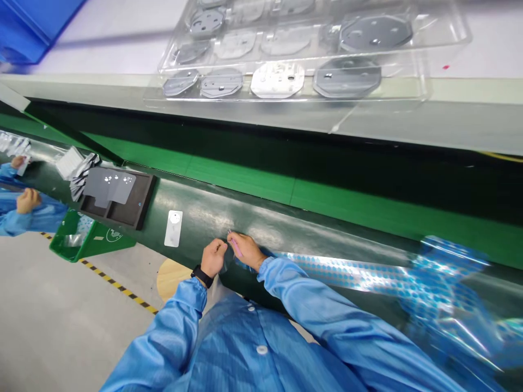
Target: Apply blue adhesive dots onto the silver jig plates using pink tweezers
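My right hand [248, 251] is closed around a slim pink tool [236, 247], its thin tip pointing up and away from me at the near edge of the green worktop. Close to its left, my left hand [213, 257], with a black band on the wrist, has its fingers pinched together; what they hold, if anything, is too small to make out. A whitish flat rectangular plate [174, 228] with a round mark near its top lies on the worktop left of my hands. Right of my right hand runs a clear strip with rows of blue dots [343, 273].
A dark tray [141, 198] with grey plates [122, 189] stands at left, beside a green bin [104, 239]. A co-worker's hand [28, 200] shows farther left. Above, clear plastic trays [443, 32] of grey parts overhang the shelf. Bunched blue-dotted film [441, 294] lies at right.
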